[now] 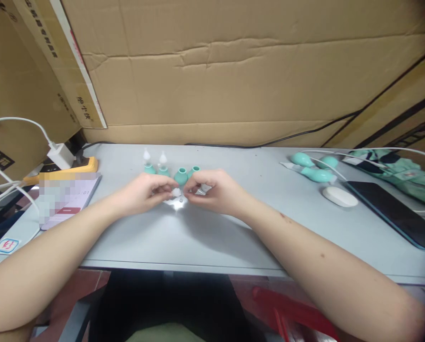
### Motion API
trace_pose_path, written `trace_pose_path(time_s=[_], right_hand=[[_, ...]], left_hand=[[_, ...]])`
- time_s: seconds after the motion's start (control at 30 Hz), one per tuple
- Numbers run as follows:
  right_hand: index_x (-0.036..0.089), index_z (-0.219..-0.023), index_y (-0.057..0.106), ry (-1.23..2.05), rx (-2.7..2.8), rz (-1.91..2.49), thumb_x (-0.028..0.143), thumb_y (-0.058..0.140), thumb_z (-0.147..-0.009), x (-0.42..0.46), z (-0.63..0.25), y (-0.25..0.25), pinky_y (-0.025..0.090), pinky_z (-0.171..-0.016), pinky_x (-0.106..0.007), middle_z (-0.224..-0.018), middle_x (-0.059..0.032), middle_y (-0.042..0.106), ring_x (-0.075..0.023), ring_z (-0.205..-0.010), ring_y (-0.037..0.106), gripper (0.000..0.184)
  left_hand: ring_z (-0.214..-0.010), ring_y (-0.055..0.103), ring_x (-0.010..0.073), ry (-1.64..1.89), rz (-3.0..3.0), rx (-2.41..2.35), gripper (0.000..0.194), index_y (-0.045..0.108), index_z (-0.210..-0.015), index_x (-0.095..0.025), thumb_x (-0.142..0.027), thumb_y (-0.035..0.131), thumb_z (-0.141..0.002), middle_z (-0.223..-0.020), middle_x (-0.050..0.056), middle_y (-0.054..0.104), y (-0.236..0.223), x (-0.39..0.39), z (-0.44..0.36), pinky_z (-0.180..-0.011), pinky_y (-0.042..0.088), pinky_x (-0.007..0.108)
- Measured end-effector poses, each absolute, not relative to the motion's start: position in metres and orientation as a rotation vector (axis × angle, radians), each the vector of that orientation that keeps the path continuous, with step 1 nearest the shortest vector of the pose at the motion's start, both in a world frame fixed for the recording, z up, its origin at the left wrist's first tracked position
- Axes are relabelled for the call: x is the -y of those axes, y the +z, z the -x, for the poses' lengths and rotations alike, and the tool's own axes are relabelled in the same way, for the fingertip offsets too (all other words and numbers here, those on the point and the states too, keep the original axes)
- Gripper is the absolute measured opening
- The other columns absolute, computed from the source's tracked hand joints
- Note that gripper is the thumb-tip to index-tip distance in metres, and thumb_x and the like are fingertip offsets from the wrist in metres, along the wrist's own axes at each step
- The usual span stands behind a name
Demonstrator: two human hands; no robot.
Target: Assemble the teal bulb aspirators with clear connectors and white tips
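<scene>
My left hand [150,194] is closed, its thumb and fingertips pinching a small white piece [176,192], partly covered by the fingers. Facing it, my right hand [212,192] has its thumb and forefinger pressed together; something clear or whitish shows by its fingers, too small to name. Just behind the hands stand two teal rubber bulbs with open necks, one bulb [181,176] nearer and another bulb [196,169] partly behind my right hand. Left of them, two more teal bulbs carry white pointed nozzles [147,156], their lower parts hidden by my left hand.
At the right lie several teal bulbs [317,174], a white oval case [340,196], a dark phone [393,213] and a green cloth bundle [408,175]. A lit phone [71,202], a yellow power strip [87,165] and white cables lie left. Cardboard [233,85] walls the grey table [134,242].
</scene>
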State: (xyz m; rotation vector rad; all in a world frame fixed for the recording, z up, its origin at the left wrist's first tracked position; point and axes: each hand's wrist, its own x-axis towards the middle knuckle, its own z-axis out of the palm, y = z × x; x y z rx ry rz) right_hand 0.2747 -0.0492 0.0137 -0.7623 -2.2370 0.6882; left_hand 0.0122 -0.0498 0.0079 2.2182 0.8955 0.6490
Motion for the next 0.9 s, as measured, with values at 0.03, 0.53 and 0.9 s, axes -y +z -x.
trace_pose_path(time_s=[0.03,0.53,0.9], right_hand=[[0.019,-0.080,0.072,0.752,2.199,0.770,0.023,0.072,-0.091,0.050,-0.272,0.013,0.049,-0.072,-0.028,-0.078,-0.0020,0.075,-0.0141,-0.072,0.064,0.012],[0.020,-0.077,0.083,1.072,1.783,0.912,0.053,0.095,-0.077,0.049,-0.260,0.008,0.051,-0.069,-0.034,-0.079,-0.0053,0.079,-0.0166,-0.071,0.065,0.034],[0.020,-0.085,0.086,1.176,1.762,0.917,0.044,0.091,-0.081,0.050,-0.261,0.009,0.055,-0.069,-0.033,-0.081,-0.0042,0.079,-0.0156,-0.070,0.068,0.025]], left_hand=[[-0.089,0.079,0.0174,0.661,-2.199,-0.896,0.030,0.077,-0.124,-0.016,-0.034,0.065,-0.103,-0.102,0.008,0.085,0.007,0.050,-0.014,-0.080,0.061,0.028],[-0.090,0.082,0.0169,0.834,-2.158,-0.890,0.023,0.079,-0.115,-0.015,-0.030,0.067,-0.102,-0.099,0.009,0.086,0.005,0.052,-0.018,-0.081,0.065,0.027],[-0.084,0.079,0.0146,0.911,-2.322,-0.880,0.022,0.081,-0.112,-0.015,-0.027,0.066,-0.102,-0.095,0.008,0.085,0.006,0.052,-0.017,-0.076,0.061,0.024]])
